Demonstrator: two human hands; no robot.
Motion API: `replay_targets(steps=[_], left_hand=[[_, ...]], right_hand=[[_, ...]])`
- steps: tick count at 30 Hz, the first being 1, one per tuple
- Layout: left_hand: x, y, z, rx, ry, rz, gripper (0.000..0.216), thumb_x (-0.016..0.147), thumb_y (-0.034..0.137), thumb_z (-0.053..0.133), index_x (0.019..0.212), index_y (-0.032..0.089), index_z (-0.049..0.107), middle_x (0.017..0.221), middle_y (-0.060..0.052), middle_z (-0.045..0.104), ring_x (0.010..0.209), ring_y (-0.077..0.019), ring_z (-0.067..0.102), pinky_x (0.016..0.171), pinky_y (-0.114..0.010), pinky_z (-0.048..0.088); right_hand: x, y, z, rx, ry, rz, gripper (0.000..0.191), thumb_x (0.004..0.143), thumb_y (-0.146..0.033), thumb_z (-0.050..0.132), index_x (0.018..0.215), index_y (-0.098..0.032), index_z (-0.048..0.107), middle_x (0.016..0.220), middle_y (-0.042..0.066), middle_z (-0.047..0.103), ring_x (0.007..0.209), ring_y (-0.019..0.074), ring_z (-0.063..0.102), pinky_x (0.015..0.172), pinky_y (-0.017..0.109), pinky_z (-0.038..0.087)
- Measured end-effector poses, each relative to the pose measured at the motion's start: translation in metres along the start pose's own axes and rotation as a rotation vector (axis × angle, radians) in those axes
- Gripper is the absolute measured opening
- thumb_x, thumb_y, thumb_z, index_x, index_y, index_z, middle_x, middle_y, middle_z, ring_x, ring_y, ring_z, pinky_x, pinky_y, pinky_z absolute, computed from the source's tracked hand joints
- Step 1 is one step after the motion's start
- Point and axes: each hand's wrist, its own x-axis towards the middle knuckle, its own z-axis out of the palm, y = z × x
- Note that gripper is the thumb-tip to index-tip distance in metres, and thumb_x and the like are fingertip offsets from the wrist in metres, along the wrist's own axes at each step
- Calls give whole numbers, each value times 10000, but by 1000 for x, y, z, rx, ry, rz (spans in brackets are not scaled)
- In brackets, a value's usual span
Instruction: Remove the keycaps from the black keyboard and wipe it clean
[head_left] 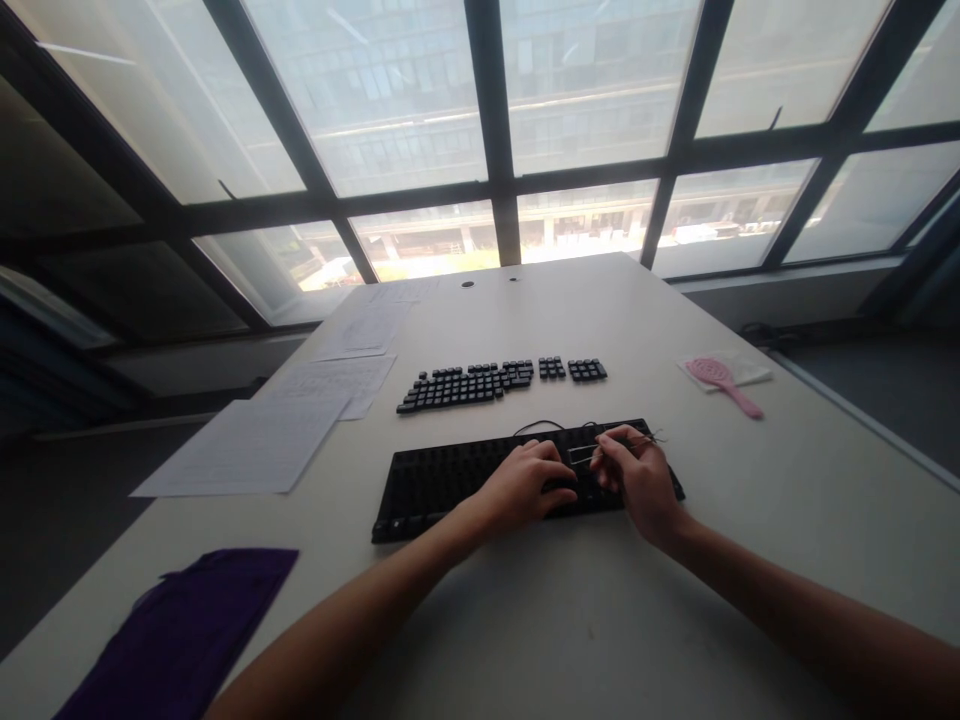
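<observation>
Keyboard (465, 475), black, one: lower centre of my feed, lying a little aslant on the table (585, 310); much of its face looks stripped of keys, with some in place along the near edge at its left end
Left hand (525, 482), one: over the keyboard, right of its middle, fingers curled, thumb set below them; I cannot tell from here whether it grips or presses anything
Right hand (641, 480), one: over the keyboard's right end, thumb and fingers pinched together on the wire tool
Wire tool (581, 449), thin, metallic: its loop points left towards the left hand, its loose ends stick out on the right beyond the knuckles
Cable (540, 423), black: I see it curve along the keyboard's far edge
Loose keys (465, 387), black: centre of the frame, well beyond the hands, laid out in rows; one wide block, then a small block (552, 368) and a further block (587, 370) to its right
Brush (711, 375), pink: right of the frame, lying across a pale wrapper (752, 369)
Papers (247, 448), several: left of the frame, partly overlapping, print too faint for me to read
Cloth (187, 630), purple: lower left corner, near the left forearm
Window (405, 100), dark-framed: across the top, a building behind the glass
</observation>
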Motion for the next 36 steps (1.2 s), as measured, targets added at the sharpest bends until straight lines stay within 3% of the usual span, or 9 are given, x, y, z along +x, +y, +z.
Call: replay_targets(steps=[5,9,18,25,30,36], left_hand=[[4,3,4,17,10,-21,210,870,399,670,966,214,693,947,-47,594,942,-218,526,870,-355,419],[3,8,9,100,-1,-47,232,876,423,653,971,213,635,993,-45,590,976,-232,509,880,-381,406],[1,14,15,296,-26,-33,225,960,363,504,1094,184,527,1110,-83,548,1023,-256,481,926,-429,404],[0,12,12,129,-11,-104,165,988,356,461,982,197,506,1002,-49,568,943,-215,499,883,-381,404],[-2,2,-3,-40,-63,-22,225,879,339,672,1020,201,565,1031,-50,617,993,-222,536,913,-368,412],[-11,-8,-11,-179,-14,20,222,882,242,652,1100,199,648,1038,-71,642,1005,-212,580,932,-340,464]], right_hand=[[3,-8,6,-82,-10,-18,236,846,-378,685,781,-181,572,587,3,646,416,105,513,385,205,356],[16,-13,17,-136,-2,-120,230,860,-391,670,813,-187,575,597,-2,647,421,108,520,389,208,373],[28,5,22,-194,-37,-139,245,872,-423,651,840,-189,586,599,-9,638,435,109,524,409,211,403],[30,4,21,-194,-46,-125,239,874,-420,649,851,-191,586,612,-4,644,445,115,534,409,215,395],[30,3,20,-194,-48,-128,271,862,-451,656,842,-190,587,607,-3,645,442,117,532,402,218,385],[31,6,20,-208,-57,-129,284,863,-465,648,836,-188,590,597,0,642,436,120,534,402,224,383]])
